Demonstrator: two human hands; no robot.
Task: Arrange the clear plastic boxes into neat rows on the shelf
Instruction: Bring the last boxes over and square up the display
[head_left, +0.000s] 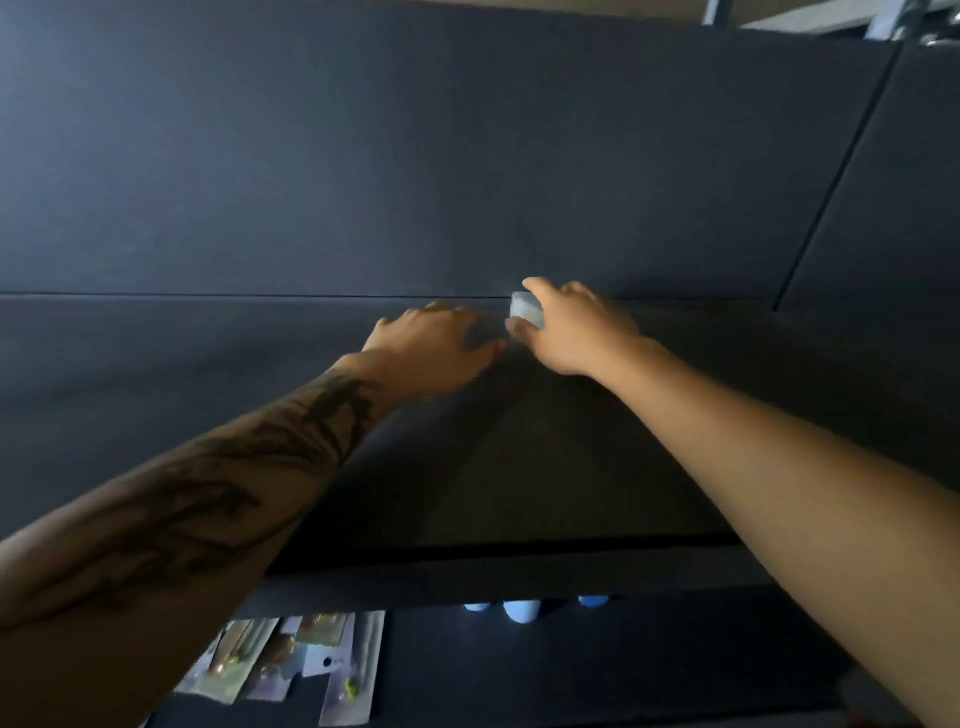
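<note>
Your right hand (574, 330) is gripping one clear box (525, 307) at the shelf (519, 457) back — left hand (434, 338) is resting open; seat it square, flush against the rear panel.

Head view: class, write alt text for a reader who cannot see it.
The right hand grips a small clear plastic box at the back of a dark shelf. The left hand reaches beside it, its fingers blurred. Packaged items hang below.

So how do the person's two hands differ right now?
The right hand pinches a clear plastic box between thumb and fingers; the left hand holds nothing and lies flat, palm down. The left forearm carries a dark tattoo; the right is bare. Both reach to the back of the dark shelf.
</note>
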